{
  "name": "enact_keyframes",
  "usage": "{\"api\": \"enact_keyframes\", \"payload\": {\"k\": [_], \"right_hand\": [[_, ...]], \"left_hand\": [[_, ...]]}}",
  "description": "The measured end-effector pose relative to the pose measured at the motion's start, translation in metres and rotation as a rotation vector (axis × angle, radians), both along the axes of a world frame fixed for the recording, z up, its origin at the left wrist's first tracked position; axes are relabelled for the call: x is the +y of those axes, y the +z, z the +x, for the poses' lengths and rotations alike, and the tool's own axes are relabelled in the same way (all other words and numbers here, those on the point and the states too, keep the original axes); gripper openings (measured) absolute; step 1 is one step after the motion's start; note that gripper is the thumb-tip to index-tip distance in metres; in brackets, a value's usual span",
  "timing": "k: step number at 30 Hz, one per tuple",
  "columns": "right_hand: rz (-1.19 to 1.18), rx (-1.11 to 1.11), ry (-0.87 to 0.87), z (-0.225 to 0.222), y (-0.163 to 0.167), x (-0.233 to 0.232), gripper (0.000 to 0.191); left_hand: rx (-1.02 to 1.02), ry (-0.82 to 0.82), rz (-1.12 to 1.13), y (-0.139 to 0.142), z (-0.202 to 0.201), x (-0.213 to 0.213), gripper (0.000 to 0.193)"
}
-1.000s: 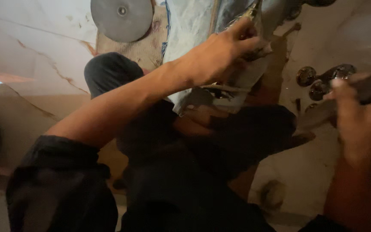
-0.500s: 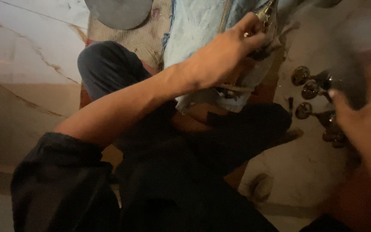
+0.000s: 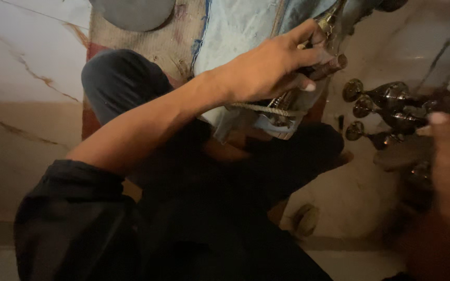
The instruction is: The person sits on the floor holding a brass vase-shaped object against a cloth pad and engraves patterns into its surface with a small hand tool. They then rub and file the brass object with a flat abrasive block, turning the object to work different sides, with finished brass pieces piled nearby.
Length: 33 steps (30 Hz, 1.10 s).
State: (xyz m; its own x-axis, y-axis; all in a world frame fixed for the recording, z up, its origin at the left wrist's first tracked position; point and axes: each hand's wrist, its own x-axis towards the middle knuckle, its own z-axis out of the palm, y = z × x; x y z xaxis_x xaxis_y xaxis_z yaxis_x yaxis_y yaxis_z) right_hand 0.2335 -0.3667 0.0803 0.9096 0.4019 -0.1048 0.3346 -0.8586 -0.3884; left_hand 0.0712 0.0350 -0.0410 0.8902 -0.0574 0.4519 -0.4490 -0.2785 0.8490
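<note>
The left hand (image 3: 272,65) was closed around a dark-handled metal tool (image 3: 325,66), held over a pale blue cloth (image 3: 240,28) on the person's lap. The right hand (image 3: 446,156) was blurred; its grip could not be told. Shiny metal taps (image 3: 386,96) lay on the marble floor (image 3: 22,67) just beside it.

Glossy metal fittings (image 3: 386,96), polished marble floor (image 3: 22,78)

The right hand (image 3: 446,156) is blurred and cut off at the frame's right edge, so its grip cannot be told. The left hand (image 3: 269,65) covers most of a metal fitting (image 3: 329,23). The grey disc (image 3: 131,10) is cropped by the top edge.
</note>
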Motion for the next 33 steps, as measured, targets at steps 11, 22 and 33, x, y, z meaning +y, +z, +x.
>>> {"api": "enact_keyframes", "payload": {"k": [11,22,33], "right_hand": [[-0.444,-0.285,0.835,-0.036,0.069,0.156,0.070],[-0.382,-0.342,0.762,-0.025,0.061,0.130,0.074],[-0.381,-0.192,0.396,-0.070,0.025,0.100,0.081]], "left_hand": [[-0.018,0.102,-0.077,-0.015,-0.006,0.004,0.034],[-0.036,0.304,-0.221,-0.001,-0.026,0.002,0.040],[0.021,0.390,0.012,0.029,-0.014,-0.053,0.063]]}}
